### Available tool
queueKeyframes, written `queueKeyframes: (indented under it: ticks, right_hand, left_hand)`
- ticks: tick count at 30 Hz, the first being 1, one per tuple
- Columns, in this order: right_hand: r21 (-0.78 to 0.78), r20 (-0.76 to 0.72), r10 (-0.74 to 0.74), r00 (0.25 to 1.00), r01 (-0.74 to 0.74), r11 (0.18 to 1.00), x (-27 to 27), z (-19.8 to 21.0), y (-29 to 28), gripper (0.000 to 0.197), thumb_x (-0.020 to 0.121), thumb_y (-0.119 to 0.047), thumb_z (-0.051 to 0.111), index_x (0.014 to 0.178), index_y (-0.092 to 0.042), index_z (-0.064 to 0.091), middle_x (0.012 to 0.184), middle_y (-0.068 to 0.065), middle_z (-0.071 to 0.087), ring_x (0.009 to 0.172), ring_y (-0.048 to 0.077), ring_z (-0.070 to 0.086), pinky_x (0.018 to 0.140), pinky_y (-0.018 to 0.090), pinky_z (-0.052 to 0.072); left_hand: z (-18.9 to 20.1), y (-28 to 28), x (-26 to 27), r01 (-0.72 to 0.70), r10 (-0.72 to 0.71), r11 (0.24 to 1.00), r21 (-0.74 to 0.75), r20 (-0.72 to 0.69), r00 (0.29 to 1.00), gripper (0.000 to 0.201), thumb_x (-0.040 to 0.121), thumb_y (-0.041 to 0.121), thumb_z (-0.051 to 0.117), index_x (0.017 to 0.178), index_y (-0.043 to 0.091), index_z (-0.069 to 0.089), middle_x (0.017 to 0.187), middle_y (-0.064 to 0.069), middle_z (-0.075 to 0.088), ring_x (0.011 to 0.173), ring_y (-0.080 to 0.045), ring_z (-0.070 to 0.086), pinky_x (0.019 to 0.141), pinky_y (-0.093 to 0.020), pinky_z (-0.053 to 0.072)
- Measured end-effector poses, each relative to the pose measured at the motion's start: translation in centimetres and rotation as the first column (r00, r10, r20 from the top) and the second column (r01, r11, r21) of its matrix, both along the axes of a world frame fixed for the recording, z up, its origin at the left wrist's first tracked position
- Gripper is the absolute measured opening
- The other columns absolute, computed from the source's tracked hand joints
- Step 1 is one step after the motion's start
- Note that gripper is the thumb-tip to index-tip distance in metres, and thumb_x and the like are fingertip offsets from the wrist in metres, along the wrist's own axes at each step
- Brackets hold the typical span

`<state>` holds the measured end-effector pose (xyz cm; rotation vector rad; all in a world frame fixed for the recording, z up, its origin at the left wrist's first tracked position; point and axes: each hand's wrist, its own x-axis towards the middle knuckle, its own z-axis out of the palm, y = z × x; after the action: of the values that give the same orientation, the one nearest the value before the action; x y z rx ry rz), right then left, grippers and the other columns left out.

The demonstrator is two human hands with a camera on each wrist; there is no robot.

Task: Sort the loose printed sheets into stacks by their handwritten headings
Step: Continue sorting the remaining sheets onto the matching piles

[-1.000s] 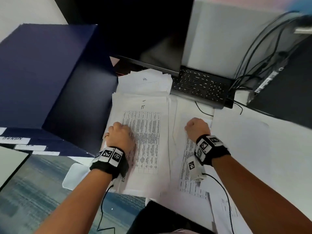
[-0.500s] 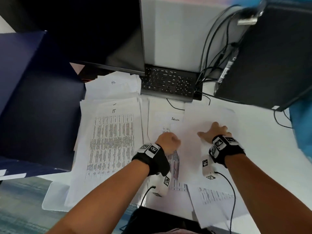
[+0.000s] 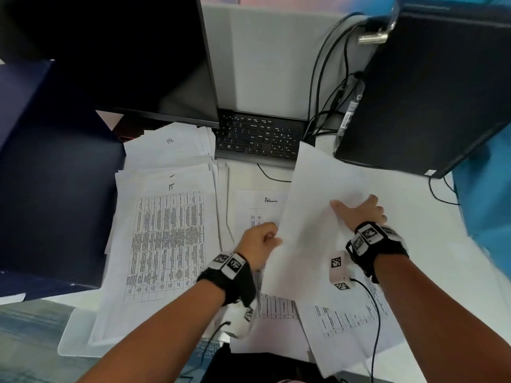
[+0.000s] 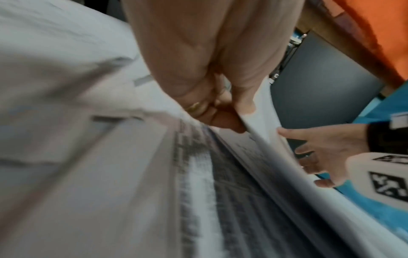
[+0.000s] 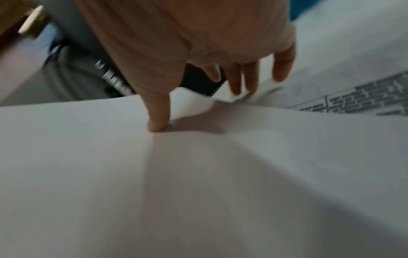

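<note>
White desk (image 3: 431,244) w/ keyboard (image 3: 258,138) at back: your left hand (image 3: 258,244) pinches blank sheet (image 3: 312,217) in front of it, right hand (image 3: 359,212) spread flat on same sheet.

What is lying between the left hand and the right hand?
In the head view, a lifted blank sheet spans between them: the left hand pinches its edge, the right hand touches it.

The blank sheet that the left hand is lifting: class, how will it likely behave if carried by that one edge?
The sheet already bows, so it will probably flop. The left hand pinches only an edge; it seems light. The right hand touching it may steady it.
</note>
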<state>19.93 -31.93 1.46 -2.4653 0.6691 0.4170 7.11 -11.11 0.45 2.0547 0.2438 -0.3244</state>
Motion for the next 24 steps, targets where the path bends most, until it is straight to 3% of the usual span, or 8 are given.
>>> queueKeyframes:
  ticks: [3, 7, 9, 11, 16, 19, 21, 24]
  right_hand:
    - [0.338, 0.083, -0.131, 0.988, 0.095, 0.936, 0.3, -0.1, -0.8, 0.089, 0.073, -0.05, 0.074, 0.141, -0.01, 0.033, 0.137, 0.016, 0.048, 0.122, 0.032, 0.05, 0.102, 0.04, 0.042]
    - [0.551, 0.107, -0.006, 0.994, -0.055, 0.832, 0.0, 0.8, 0.6, 0.051, 0.068, -0.039, 0.072, 0.095, 0.002, 0.058, 0.089, 0.027, 0.061, 0.073, 0.021, 0.055, 0.066, 0.031, 0.044]
    - [0.602, 0.166, 0.031, 0.986, -0.126, 0.788, -0.4, 2.2, 1.7, 0.041, 0.073, -0.035, 0.069, 0.091, -0.001, 0.058, 0.084, 0.021, 0.055, 0.075, 0.025, 0.054, 0.065, 0.033, 0.044]
    - [0.626, 0.183, 0.051, 0.982, -0.156, 0.764, -0.6, 3.3, 2.6, 0.034, 0.09, -0.019, 0.061, 0.118, -0.001, 0.057, 0.1, 0.015, 0.062, 0.093, 0.033, 0.062, 0.077, 0.034, 0.051]
    - [0.531, 0.246, 0.189, 0.951, -0.295, 0.794, 0.5, 2.9, 4.0, 0.02, 0.088, -0.005, 0.059, 0.106, -0.011, 0.063, 0.087, 0.002, 0.069, 0.081, 0.026, 0.066, 0.062, 0.022, 0.047]
    - [0.483, 0.231, 0.173, 0.957, -0.268, 0.834, 1.2, 1.9, 4.6, 0.016, 0.085, -0.002, 0.059, 0.099, -0.008, 0.064, 0.088, 0.007, 0.067, 0.076, 0.022, 0.062, 0.067, 0.023, 0.045]
    - [0.461, 0.189, 0.213, 0.959, -0.278, 0.843, 1.0, 1.4, 5.3, 0.017, 0.084, -0.002, 0.059, 0.099, -0.005, 0.066, 0.091, 0.011, 0.067, 0.077, 0.022, 0.061, 0.069, 0.025, 0.046]
    - [0.425, 0.087, 0.299, 0.95, -0.307, 0.852, 0.4, 0.1, 6.0, 0.021, 0.084, -0.002, 0.06, 0.104, 0.0, 0.067, 0.097, 0.012, 0.068, 0.082, 0.024, 0.061, 0.073, 0.028, 0.047]
  left_hand:
    - [-0.3, 2.4, -0.7, -0.109, 0.11, 0.99, -0.089, 0.01, 0.994, 0.034, 0.09, 0.018, 0.062, 0.066, 0.02, 0.038, 0.06, 0.007, 0.034, 0.055, -0.009, 0.031, 0.055, -0.021, 0.031]
    - [0.1, 3.7, -0.5, -0.209, 0.209, 0.946, -0.246, -0.028, 0.978, 0.011, 0.087, 0.016, 0.066, 0.084, 0.019, 0.056, 0.071, -0.01, 0.058, 0.067, -0.014, 0.052, 0.072, -0.03, 0.048]
    - [0.5, 3.8, 0.0, -0.297, 0.288, 0.911, -0.286, -0.073, 0.955, 0.02, 0.088, 0.021, 0.066, 0.105, 0.018, 0.055, 0.082, -0.009, 0.06, 0.076, -0.016, 0.057, 0.077, -0.027, 0.051]
    - [0.8, 3.8, 0.5, -0.394, 0.384, 0.879, -0.27, -0.09, 0.919, 0.02, 0.092, 0.019, 0.061, 0.11, 0.014, 0.052, 0.082, 0.0, 0.055, 0.07, -0.013, 0.054, 0.067, -0.02, 0.048]
    - [1.2, 4.7, 0.2, -0.552, 0.556, 0.782, -0.29, -0.078, 0.828, 0.012, 0.093, 0.013, 0.057, 0.082, 0.019, 0.057, 0.064, 0.003, 0.047, 0.052, -0.007, 0.046, 0.06, -0.021, 0.042]
    - [0.9, 6.7, 0.2, -0.554, 0.555, 0.832, -0.033, 0.04, 0.831, 0.014, 0.094, 0.024, 0.051, 0.087, 0.02, 0.062, 0.083, -0.001, 0.064, 0.082, -0.021, 0.064, 0.078, -0.028, 0.052]
    - [0.9, 7.8, 0.2, -0.462, 0.48, 0.785, 0.413, 0.066, 0.875, 0.025, 0.092, 0.034, 0.05, 0.103, 0.015, 0.06, 0.106, -0.007, 0.063, 0.102, -0.029, 0.058, 0.087, -0.037, 0.049]
    - [1.2, 8.2, 0.1, -0.195, 0.446, 0.646, 0.738, -0.157, 0.881, 0.084, 0.077, 0.066, 0.054, 0.138, 0.012, 0.034, 0.141, -0.013, 0.038, 0.129, -0.032, 0.037, 0.099, -0.054, 0.037]
